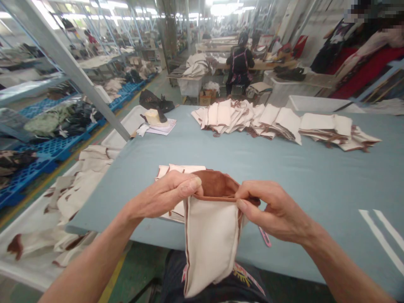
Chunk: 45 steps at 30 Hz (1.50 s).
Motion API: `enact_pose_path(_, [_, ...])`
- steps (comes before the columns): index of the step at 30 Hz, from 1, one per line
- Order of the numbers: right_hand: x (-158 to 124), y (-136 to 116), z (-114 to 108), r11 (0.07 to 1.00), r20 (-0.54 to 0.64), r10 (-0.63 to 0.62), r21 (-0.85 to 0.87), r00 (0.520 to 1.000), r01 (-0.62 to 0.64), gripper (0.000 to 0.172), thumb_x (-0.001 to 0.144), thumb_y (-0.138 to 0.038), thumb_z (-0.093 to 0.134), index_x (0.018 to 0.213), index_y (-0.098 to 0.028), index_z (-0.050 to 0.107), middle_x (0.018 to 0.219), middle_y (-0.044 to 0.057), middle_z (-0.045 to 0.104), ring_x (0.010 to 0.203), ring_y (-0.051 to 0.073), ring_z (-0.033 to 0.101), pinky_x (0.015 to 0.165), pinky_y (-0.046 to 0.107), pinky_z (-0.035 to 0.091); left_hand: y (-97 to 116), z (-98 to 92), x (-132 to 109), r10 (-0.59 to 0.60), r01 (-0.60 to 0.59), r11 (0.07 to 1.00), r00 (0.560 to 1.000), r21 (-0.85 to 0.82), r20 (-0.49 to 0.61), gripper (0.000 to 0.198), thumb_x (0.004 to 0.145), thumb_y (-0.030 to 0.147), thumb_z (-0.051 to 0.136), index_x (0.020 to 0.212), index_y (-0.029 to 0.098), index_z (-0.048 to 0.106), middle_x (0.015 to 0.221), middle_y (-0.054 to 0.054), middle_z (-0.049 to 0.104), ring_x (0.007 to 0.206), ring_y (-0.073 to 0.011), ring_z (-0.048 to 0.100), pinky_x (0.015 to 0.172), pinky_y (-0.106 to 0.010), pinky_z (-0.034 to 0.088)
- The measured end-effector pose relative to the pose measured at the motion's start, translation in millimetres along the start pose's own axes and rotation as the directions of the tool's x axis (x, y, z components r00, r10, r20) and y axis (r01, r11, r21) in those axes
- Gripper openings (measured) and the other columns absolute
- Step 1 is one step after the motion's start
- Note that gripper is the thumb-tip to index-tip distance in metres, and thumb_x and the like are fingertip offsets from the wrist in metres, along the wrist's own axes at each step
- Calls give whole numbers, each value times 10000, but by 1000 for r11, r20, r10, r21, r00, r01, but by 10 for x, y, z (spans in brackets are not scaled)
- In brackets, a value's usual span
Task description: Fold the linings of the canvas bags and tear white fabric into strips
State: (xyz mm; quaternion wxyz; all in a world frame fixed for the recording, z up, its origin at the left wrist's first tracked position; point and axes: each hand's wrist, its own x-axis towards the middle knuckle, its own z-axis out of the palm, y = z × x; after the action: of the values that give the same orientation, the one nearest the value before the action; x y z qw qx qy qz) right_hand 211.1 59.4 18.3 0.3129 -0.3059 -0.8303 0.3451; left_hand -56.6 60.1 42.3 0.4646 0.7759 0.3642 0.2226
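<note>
Even Tension, Light Pinch

Taking the mouth of the held pouch as the clock's centre, with 12 pointing away from the wearer, the blue-green worktable (142, 147) spread out on nearly every side. A white bin (12, 256) of cream fabric pieces stood around 8 to 9 o'clock, and a long row of cream pouches (217, 113) lay from 12 to 2.

The cream fabric pouch (211, 240) hung from both hands at the near table edge, its body dropping toward 6 and its mouth parted to show the brown lining (217, 183). A small stack of cream pieces (186, 168) lay at 10, partly hidden.

The left hand (176, 189) held the 9 o'clock corner, thumb pressed on the brown rim; its other fingertips were hidden, so I could not tell how they sat. The right hand (271, 206) pinched the rim at 3 between thumb and forefinger.

Opening the mouth well seemed to call for equal pull toward 9 and 3, enough to straighten the near rim without straining its seam. Keeping the fingertips right at the corners likely helped the lining lie flat. The pink-edged tool (267, 237) at 4, its kind unclear, looked best left clear of the hanging cloth
</note>
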Motion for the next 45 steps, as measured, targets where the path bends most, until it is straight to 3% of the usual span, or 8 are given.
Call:
enact_pose_path(6, [-43, 444, 225, 983, 4, 180, 38, 984, -180, 234, 939, -266, 519, 727, -187, 578, 634, -18, 586, 583, 123, 518, 561, 234, 397, -50, 90, 1, 15, -12, 999, 995, -33, 97, 522, 1052, 500, 363, 922, 128, 704, 806, -31, 652, 722, -147, 556, 689, -234, 444])
enact_pose_path(9, [-8, 544, 333, 970, -1, 219, 111, 976, -217, 251, 952, -315, 534, 741, -187, 580, 665, -8, 605, 613, 139, 536, 594, 252, 416, -102, 97, 33, 15, -3, 997, 990, -82, 143, 416, 990, 494, 535, 938, 119, 708, 782, -24, 649, 683, -130, 529, 634, -218, 419])
enact_pose_path(14, [23, 611, 398, 961, -8, 234, 152, 972, -230, 275, 954, -331, 527, 727, -184, 574, 673, -6, 591, 640, 142, 532, 628, 261, 417, -154, 113, 67, -45, 68, 981, 990, -180, 133, 251, 912, 359, 679, 896, 112, 721, 745, -3, 638, 655, -102, 500, 628, -197, 405])
enact_pose_path(20, [36, 669, 424, 955, 0, 247, 167, 969, -244, 266, 935, -328, 521, 723, -177, 579, 665, -17, 567, 632, 131, 502, 615, 252, 400, -190, 176, 76, -92, 137, 943, 983, -304, 156, 284, 904, 380, 689, 926, 100, 729, 751, -15, 648, 663, -107, 509, 621, -204, 404])
enact_pose_path(26, [53, 725, 448, 950, 11, 265, 171, 964, -263, 247, 925, -311, 519, 728, -173, 574, 661, -23, 550, 628, 127, 478, 607, 253, 390, -227, 218, 98, -123, 162, 936, 982, -314, 141, 327, 888, 424, 694, 930, 101, 725, 783, -38, 677, 689, -122, 538, 610, -206, 418])
enact_pose_path(33, [66, 726, 403, 947, 21, 267, 178, 964, -266, 226, 922, -302, 509, 747, -175, 576, 687, -11, 578, 646, 137, 503, 630, 269, 399, -233, 249, 117, -93, 112, 955, 992, -273, 80, 191, 878, 299, 650, 846, 113, 678, 733, 0, 631, 660, -101, 503, 614, -200, 390])
enact_pose_path(38, [58, 594, 327, 973, 9, 155, 174, 988, -154, 187, 914, -291, 492, 856, -168, 621, 773, 22, 633, 711, 162, 547, 671, 288, 416, -111, 240, 141, -129, 130, 979, 992, -157, 14, 108, 853, 233, 609, 799, 142, 633, 682, 37, 567, 630, -94, 467, 603, -202, 376])
enact_pose_path(45, [127, 226, 354, 995, -62, -103, -14, 993, 102, 240, 872, -386, 691, 802, -184, 583, 728, -15, 589, 651, 136, 498, 645, 272, 355, 83, 232, 100, -124, 123, 990, 992, -63, -16, 110, 865, 224, 578, 799, 150, 623, 735, 38, 558, 684, -105, 472, 645, -211, 385])
